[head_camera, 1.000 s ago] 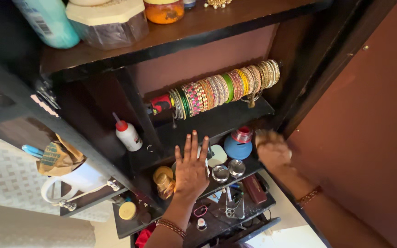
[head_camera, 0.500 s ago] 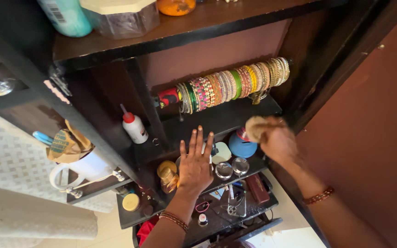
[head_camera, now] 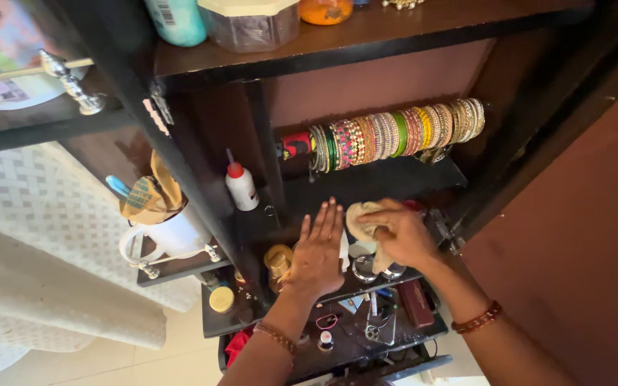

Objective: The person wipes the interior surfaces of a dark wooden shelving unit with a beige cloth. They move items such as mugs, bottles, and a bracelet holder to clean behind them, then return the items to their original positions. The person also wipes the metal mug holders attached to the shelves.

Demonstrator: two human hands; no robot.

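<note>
Upper shelf: teal bottle (head_camera: 177, 18), lidded clear box (head_camera: 249, 23) and orange jar (head_camera: 325, 10) are running off the top edge, tops cut away.
Far left: framed picture (head_camera: 1, 50) is being cropped by the left edge.
Middle shelf: left hand (head_camera: 317, 251) is lying flat over small items, hiding them; right hand (head_camera: 402, 234) is covering part of the pale cloth (head_camera: 363, 217) and the things beneath.
Lower shelves: small oddments are sitting too dim to identify; both forearms are leaving the bottom edge.
</note>
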